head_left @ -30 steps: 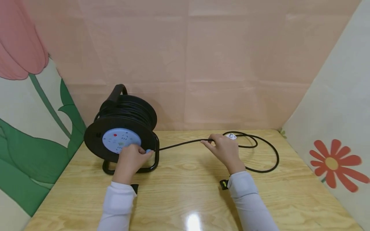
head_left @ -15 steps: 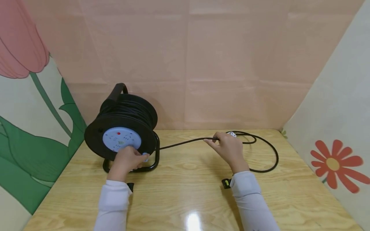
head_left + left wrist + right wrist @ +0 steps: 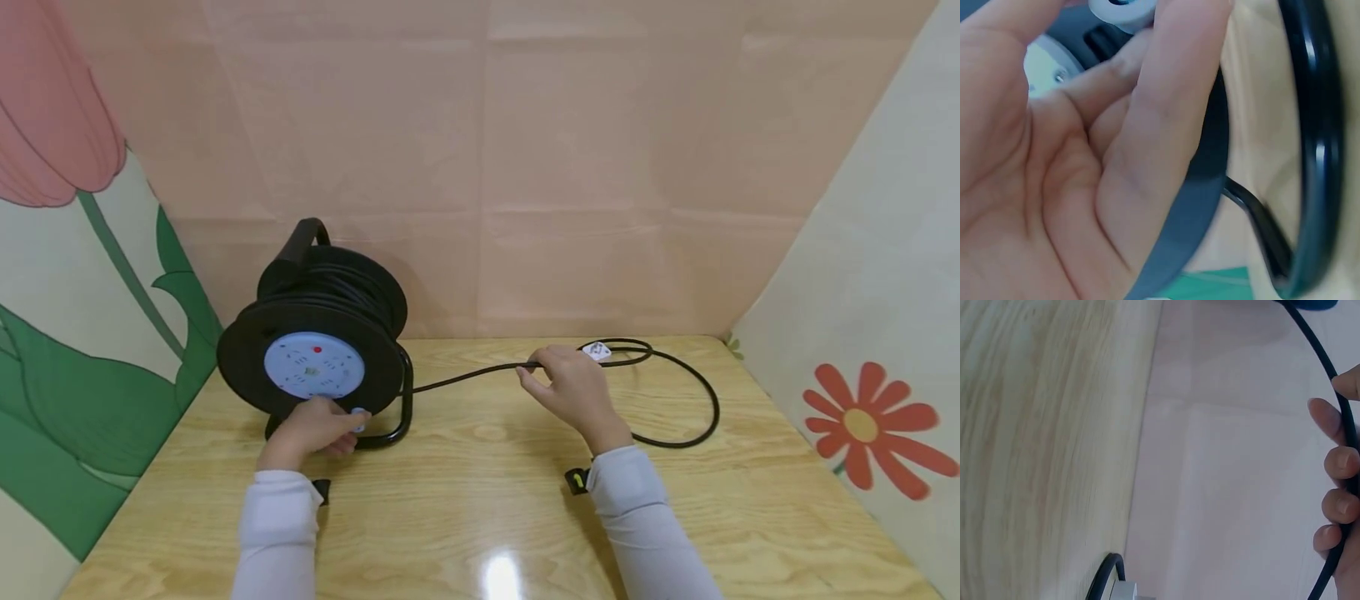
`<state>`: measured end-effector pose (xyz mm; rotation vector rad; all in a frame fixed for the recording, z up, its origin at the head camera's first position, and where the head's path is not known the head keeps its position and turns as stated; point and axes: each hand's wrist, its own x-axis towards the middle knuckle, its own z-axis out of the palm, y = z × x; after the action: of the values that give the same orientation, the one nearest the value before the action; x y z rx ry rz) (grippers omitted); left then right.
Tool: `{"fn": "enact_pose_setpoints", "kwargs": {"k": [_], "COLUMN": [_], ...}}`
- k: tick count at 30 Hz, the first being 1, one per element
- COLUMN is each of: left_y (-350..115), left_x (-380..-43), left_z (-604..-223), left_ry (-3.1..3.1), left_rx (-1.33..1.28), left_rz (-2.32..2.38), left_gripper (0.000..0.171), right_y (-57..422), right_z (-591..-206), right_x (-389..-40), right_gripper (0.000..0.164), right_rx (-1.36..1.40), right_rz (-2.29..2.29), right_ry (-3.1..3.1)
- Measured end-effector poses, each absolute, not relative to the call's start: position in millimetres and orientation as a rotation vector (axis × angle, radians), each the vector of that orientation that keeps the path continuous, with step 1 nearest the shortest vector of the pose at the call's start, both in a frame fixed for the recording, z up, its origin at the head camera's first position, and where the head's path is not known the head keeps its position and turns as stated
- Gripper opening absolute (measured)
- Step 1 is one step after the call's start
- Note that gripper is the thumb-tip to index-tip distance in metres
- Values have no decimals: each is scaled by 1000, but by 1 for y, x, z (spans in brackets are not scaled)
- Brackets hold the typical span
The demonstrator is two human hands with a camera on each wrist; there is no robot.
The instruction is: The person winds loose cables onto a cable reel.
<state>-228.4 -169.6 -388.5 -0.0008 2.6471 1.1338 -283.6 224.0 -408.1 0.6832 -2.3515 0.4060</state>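
Note:
A black cable reel (image 3: 247,358) with a pale blue socket face (image 3: 307,375) stands on its tubular frame (image 3: 408,392) at the left of the table. My left hand (image 3: 309,429) pinches the small blue knob (image 3: 360,417) low on the reel's front disc. In the left wrist view, fingers curl about this knob (image 3: 1125,14), which is cut off at the top edge. My right hand (image 3: 576,390) holds the black cable (image 3: 468,375) that runs out from the reel. The right wrist view shows the cable (image 3: 1316,347) passing between thumb and curled fingers.
Beyond my right hand, the cable's end lies in a loose loop (image 3: 716,408) with a white plug (image 3: 597,351). A pink sheet (image 3: 480,167) hangs behind the wooden table (image 3: 465,500), and flower-printed panels (image 3: 877,317) flank it.
The reel's disc has turned clockwise, its red dot shifting right. My left hand has moved down and left with the knob. My right hand has gone slightly right, then back left.

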Motion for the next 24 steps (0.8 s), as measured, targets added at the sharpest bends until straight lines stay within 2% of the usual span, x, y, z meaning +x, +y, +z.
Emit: {"fn": "enact_pose_setpoints", "kwargs": {"k": [10, 24], "left_y": [-211, -233], "left_x": [-232, -227], "left_z": [-419, -420], "left_ry": [2440, 2540], "left_rx": [61, -15], "left_rz": [1400, 1376], "left_gripper": [47, 53], "right_y": [205, 189], "right_z": [-418, -424], "right_x": [-283, -279], "right_gripper": [17, 13], "right_rx": [903, 950], "right_rz": [434, 394], "right_ry": [-2243, -2381]}}
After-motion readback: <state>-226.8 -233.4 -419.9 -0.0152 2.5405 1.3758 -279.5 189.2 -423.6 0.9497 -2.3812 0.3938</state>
